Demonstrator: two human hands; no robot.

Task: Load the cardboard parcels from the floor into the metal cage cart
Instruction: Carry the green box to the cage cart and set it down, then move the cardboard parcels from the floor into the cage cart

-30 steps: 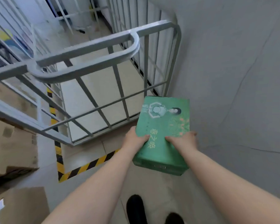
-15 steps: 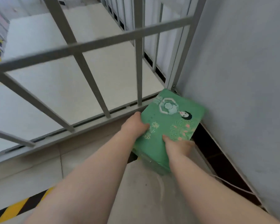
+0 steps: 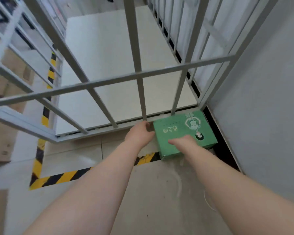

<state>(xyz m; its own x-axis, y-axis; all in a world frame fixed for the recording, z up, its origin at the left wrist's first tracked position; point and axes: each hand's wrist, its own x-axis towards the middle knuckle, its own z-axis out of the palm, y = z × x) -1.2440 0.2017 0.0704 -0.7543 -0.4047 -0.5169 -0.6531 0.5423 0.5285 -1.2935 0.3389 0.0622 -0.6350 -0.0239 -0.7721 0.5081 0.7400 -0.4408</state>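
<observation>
A green printed parcel (image 3: pixel 180 133) lies flat and low at the near right corner of the metal cage cart (image 3: pixel 119 78), outside its bars and close to the grey wall. My left hand (image 3: pixel 139 134) grips the parcel's left side with its fingers curled down the edge. My right hand (image 3: pixel 182 143) holds the near edge, thumb lying on the top face. The cart's pale deck (image 3: pixel 109 56) shows behind the grey bars with nothing on it.
Brown cardboard boxes (image 3: pixel 5 92) stand at the left behind another grey frame (image 3: pixel 10 39). Yellow-black floor tape (image 3: pixel 61 177) runs in front of the cart. A grey wall (image 3: pixel 270 99) closes the right side, with a dark gap (image 3: pixel 227 150) at its foot.
Both hands have brought the green parcel down from waist height to floor level at the cart's corner and turned it. My view has dropped closer to the bars.
</observation>
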